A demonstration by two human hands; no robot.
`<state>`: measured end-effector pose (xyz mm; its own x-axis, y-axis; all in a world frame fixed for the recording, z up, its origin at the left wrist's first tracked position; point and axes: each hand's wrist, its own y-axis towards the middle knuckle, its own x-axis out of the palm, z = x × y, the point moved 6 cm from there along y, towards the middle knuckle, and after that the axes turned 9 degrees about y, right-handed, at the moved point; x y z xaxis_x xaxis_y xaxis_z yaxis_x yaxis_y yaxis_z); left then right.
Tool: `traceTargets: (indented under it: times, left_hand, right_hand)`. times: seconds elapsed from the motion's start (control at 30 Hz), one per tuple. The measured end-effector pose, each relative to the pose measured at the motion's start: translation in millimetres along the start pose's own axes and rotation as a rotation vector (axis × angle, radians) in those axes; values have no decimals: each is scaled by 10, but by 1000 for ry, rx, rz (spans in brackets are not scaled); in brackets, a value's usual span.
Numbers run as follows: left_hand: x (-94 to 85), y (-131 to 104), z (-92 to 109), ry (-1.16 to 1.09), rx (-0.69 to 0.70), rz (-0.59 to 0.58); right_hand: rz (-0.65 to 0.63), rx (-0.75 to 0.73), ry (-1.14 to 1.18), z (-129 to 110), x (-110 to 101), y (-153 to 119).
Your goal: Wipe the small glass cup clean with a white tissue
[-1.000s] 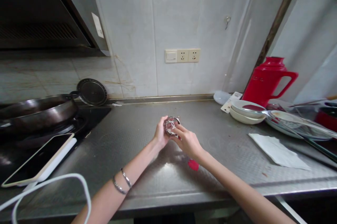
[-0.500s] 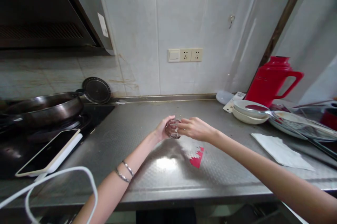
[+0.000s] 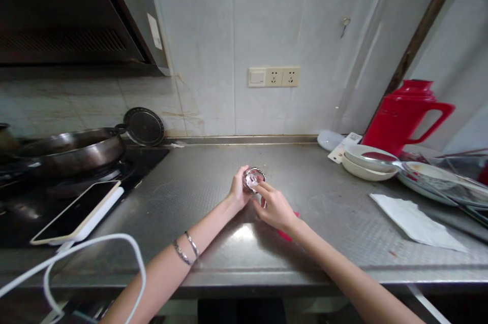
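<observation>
Steel counter [image 3: 206, 171]: runs open from the hob [image 3: 152, 156] to the white bowls [image 3: 368, 170]; front edge passes beneath both forearms. Red thermos [image 3: 400, 118]: marking illegible. Left hand [image 3: 238, 191]: fingers wrapped around the left side of a clear glass vessel [image 3: 253, 179], over mid-counter. Right hand [image 3: 277, 206]: fingers bent, tips at the vessel's near rim; whether they grip cannot be determined. White card [image 3: 344, 148] beside the bowls: print unreadable.
</observation>
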<state>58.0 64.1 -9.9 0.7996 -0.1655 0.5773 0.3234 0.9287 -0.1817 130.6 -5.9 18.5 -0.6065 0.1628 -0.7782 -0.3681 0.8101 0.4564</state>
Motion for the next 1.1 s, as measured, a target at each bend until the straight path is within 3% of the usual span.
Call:
traceTargets:
  times: [0.13,0.27,0.37,0.53,0.6,0.73,0.97,1.1]
  left_hand:
    - [-6,3,40,-41,41,-3]
    - [-6,45,159,-50,20,-183]
    - [-21,59,182,35,-97,-356]
    - [-77,66,46,222,-279,-377]
    - [-71,80,16,238,-273,-349]
    - [-104,129,37,195,-184,-200]
    - [-132,96,51,102,-48,4]
    - [-84,63,-27,57,-50,-15]
  right_hand:
    - [-13,-5,-140,29,-55,105]
    - [-174,-152,-348,40,-256,179]
    - [-371,-365,-458,-15,-353,180]
    - [-457,-559,-555,-67,-439,226]
    - [-467,-522,-566,-36,-437,259]
    - [-423,-313,-527,40,-401,271]
    - [-144,11,-180,44,-106,115]
    - [-12,73,-50,59,25,68]
